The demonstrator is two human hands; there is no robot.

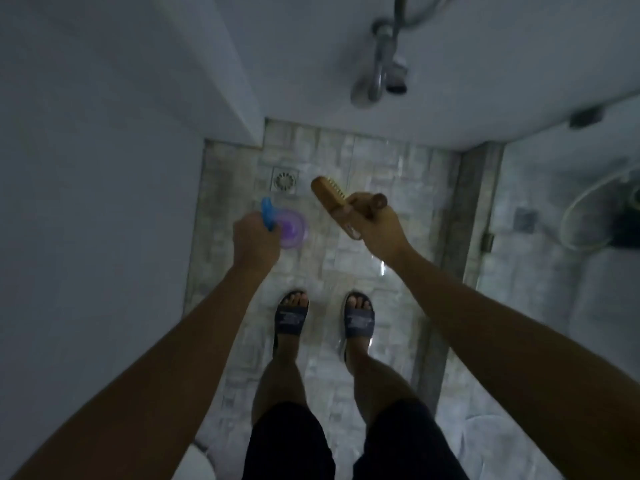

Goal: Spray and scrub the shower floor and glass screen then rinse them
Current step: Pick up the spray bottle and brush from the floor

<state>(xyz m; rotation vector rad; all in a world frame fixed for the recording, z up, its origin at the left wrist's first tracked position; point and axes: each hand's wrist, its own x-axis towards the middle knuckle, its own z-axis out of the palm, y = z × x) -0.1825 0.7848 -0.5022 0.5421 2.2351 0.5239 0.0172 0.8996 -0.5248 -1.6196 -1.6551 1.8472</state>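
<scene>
I look straight down at a wet, pale tiled shower floor [374, 278]. My left hand [254, 239] grips a spray bottle [292, 228] with a blue trigger head and a clear purple body, held above the floor near the drain. My right hand [375, 225] holds a wooden scrub brush [329, 194] by its handle, the bristled head pointing up and left, off the floor. The glass screen [540, 237] stands at the right, its lower edge running along a grey threshold strip.
A square metal drain [286, 179] lies in the floor just beyond the hands. A chrome shower mixer and hose [379, 69] hang on the far wall. My feet in dark slides [290, 318] stand on the wet tiles. White walls close in left and ahead.
</scene>
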